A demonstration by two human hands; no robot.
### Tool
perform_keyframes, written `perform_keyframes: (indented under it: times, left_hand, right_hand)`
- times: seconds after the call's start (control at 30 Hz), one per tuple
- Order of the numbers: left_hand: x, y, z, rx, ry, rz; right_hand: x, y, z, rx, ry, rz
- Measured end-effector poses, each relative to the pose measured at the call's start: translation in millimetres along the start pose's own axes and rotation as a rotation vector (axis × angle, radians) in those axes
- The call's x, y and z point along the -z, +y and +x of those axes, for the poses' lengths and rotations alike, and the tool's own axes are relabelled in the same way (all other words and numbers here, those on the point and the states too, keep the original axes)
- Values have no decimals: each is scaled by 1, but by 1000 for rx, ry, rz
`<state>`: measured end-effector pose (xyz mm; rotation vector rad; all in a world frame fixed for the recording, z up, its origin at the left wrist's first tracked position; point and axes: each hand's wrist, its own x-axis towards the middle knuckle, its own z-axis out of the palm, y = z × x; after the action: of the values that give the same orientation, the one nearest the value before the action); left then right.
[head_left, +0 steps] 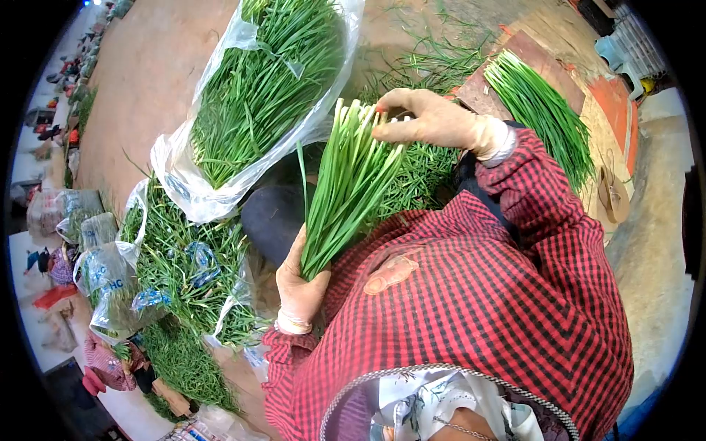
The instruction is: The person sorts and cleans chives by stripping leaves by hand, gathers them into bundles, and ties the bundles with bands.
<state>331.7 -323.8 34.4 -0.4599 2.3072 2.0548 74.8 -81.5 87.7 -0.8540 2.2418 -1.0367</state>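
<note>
A bunch of garlic chives (pixel 346 184) stands tilted before my lap, pale cut ends up and green leaves down. My left hand (pixel 301 290), in a thin glove, is closed around its lower leafy part. At the pale ends is my gloved right hand (pixel 434 125), with forefinger and thumb curved and their tips apart, close to the stems. Whether those tips touch a stem I cannot tell. Behind the bunch lie loose green leaves (pixel 419 180).
A clear plastic bag (pixel 176 158) full of chives lies ahead. Trimmed leaves (pixel 184 264) heap at left beside plastic bags (pixel 110 283). At right, another chive bunch (pixel 540 110) rests on a board (pixel 474 92), near a sandal (pixel 612 192). Another person (pixel 110 364) sits far left.
</note>
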Motion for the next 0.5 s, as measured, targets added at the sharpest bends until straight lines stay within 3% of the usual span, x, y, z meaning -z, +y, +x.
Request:
perform_keyframes:
  times: [0.07, 0.13, 0.2, 0.27, 0.33, 0.5]
  left_hand:
    - [1, -3, -1, -49, 17, 125]
    - [-1, 2, -3, -17, 35, 137]
    - [-4, 1, -4, 7, 46, 62]
    - [-5, 0, -4, 30, 45, -11]
    - [-7, -2, -1, 59, 47, -27]
    - [-5, -10, -7, 93, -11, -137]
  right_hand:
    - [-9, 12, 8, 0, 35, -15]
    - [-11, 22, 11, 276, 418, 74]
    - [-9, 21, 7, 378, 434, 27]
    - [-17, 7, -2, 483, 345, -210]
    - [-31, 6, -2, 567, 442, -335]
    - [-35, 21, 6, 507, 523, -334]
